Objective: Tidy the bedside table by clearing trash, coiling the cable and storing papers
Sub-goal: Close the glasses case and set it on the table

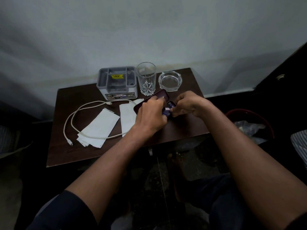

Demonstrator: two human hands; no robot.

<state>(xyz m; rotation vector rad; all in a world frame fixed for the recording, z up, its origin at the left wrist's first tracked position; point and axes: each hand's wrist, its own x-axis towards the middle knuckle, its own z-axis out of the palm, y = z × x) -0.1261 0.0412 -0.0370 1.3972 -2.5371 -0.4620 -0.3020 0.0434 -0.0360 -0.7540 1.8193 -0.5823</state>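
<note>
The bedside table (69, 153) is being cleared of trash first, it seems: the left hand (149, 113) and right hand (187, 105) are both pinching a small purple wrapper (166, 111) over its right side. Next, judging by this, it is heading for the red bin (232, 113); the cable (73, 117) and papers (99, 127) are lying untouched at left.

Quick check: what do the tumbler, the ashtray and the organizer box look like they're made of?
Tumbler: clear glass, apparently, with a cut star pattern at the base. Ashtray: thick clear glass, notched rim, see-through. Organizer box: probably matte grey moulded plastic, with compartments and stickers.
</note>
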